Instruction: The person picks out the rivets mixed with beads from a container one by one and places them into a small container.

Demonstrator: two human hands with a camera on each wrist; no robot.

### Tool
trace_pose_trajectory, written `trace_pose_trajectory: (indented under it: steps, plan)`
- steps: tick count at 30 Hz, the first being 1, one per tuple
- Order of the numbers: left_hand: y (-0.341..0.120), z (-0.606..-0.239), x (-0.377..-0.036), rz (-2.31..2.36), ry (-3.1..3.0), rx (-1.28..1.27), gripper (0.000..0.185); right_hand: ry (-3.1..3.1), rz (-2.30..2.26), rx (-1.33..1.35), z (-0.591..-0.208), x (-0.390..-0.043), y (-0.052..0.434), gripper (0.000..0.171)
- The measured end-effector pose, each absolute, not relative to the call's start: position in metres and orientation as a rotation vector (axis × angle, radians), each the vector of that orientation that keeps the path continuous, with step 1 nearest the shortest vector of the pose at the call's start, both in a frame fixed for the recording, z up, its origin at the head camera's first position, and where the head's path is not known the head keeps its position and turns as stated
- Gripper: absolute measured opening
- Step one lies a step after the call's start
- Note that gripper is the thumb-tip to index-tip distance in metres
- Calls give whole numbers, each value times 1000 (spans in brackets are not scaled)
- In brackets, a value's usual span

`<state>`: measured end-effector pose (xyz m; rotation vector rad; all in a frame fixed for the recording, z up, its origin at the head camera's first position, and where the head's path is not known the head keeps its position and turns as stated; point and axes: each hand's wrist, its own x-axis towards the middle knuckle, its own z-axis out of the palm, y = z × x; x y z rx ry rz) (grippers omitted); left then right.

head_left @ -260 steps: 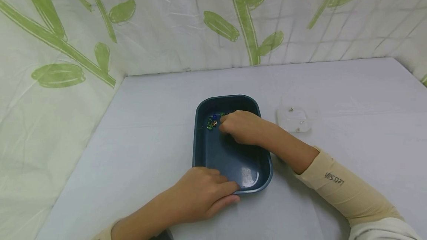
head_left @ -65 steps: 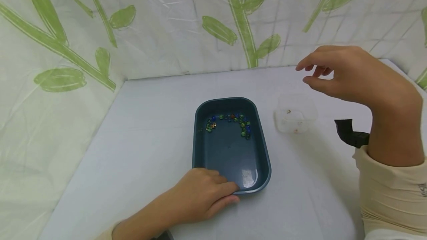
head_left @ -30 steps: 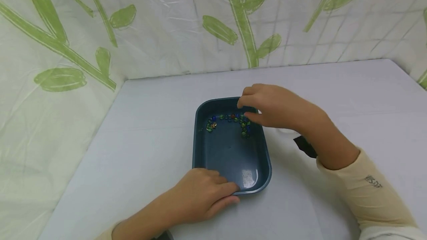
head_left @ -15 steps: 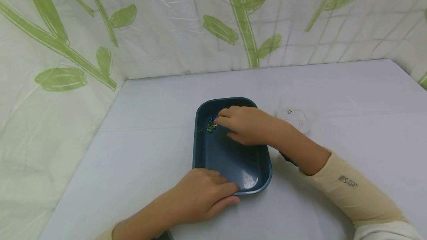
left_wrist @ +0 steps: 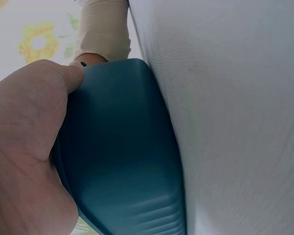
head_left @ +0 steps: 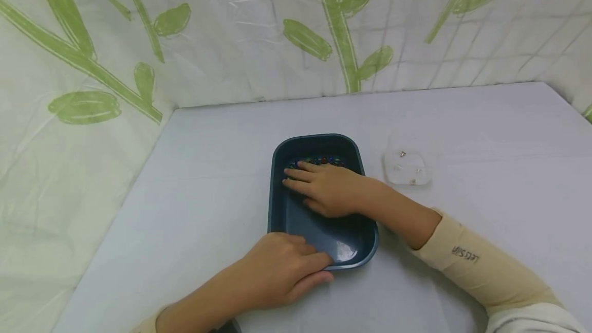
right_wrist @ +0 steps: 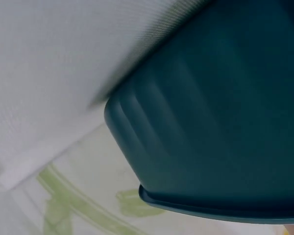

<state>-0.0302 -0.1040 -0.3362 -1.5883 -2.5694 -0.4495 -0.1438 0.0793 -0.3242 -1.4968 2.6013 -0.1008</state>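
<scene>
Small glass beads [head_left: 324, 160], blue, green and red among them, lie on the floor of a dark blue tray [head_left: 296, 220], towards its far end. They show just beyond the right grip [head_left: 326, 189], a bare hand reaching in over the tray's right wall; its outstretched fingers, spread a little apart, point left across the near side of the row and hide part of it. The right grip is relaxed and wide, with nothing seen clasped in it; whether its fingertips touch the beads I cannot tell.

The left grip [head_left: 284, 271] is closed on the tray's near rim, towards the left corner, fingers over the edge and thumb along the outside, well apart from the beads. The left wrist view shows that thumb against the rim, and the right wrist view shows the ridged outer wall.

To the right of the tray, near its far half, a clear shallow box [head_left: 409, 162] holds a few tiny pieces, some golden. Tray and box stand on a white-covered bench [head_left: 208, 168]. A beige sleeve [head_left: 499, 271] with dark lettering covers the right forearm, and beyond the bench's far edge hangs a pale sheet [head_left: 226, 60] printed with green stems and leaves
</scene>
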Motion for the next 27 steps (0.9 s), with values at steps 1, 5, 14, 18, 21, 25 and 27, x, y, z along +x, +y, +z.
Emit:
trace_pose_trajectory:
  steps: [1, 5, 14, 18, 21, 25, 27]
  plan:
    - [-104, -336, -30, -447, -2570, -1589, 26, 2593, -98, -1489, -324, -143, 79, 55]
    - [-104, -336, -30, -437, -2565, -1588, 26, 2565, -88, -1462, -325, -141, 77, 54]
    - [-104, -335, -31, -432, -2543, -1587, 24, 2623, -99, -1602, -328, -144, 77, 47]
    - [-104, -334, -30, -443, -2540, -1586, 24, 2634, -128, -1695, -329, -144, 78, 42]
    - [-104, -335, -30, -446, -2542, -1586, 24, 2647, -141, -1741, -329, -145, 78, 38]
    - [-104, -335, -30, -444, -2545, -1588, 25, 2656, -155, -1785, -329, -145, 77, 34]
    - [-104, -335, -30, -441, -2540, -1590, 25, 2655, -160, -1792, -329, -145, 77, 33]
